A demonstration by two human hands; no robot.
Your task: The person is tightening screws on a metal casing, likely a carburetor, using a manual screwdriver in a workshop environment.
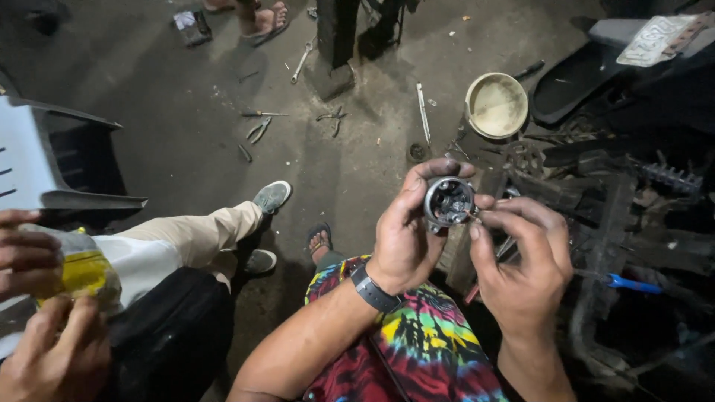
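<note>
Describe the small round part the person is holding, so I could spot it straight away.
Start at the pale round bowl on the concrete floor, then drop straight down towards the camera. There the left hand grips a small round metal part while the right hand works at its edge. It alone is shiny, cup-shaped and held off the ground.

This is a rough repair workshop, most likely for motorcycles, set on a stained, dusty concrete floor [186, 126]. Hand tools lie loose on it: pliers [258, 130] and a second pair [333, 119] at twelve o'clock, a spanner [302, 62] beyond them, a long thin rod [423, 112] towards one o'clock. A grimy round bowl [497, 104] sits at one o'clock. From two to four o'clock dark, greasy machine parts [618, 201] are heaped, with a black seat [573, 78], a number plate [659, 37] and a blue-handled tool [633, 284] among them.
</note>
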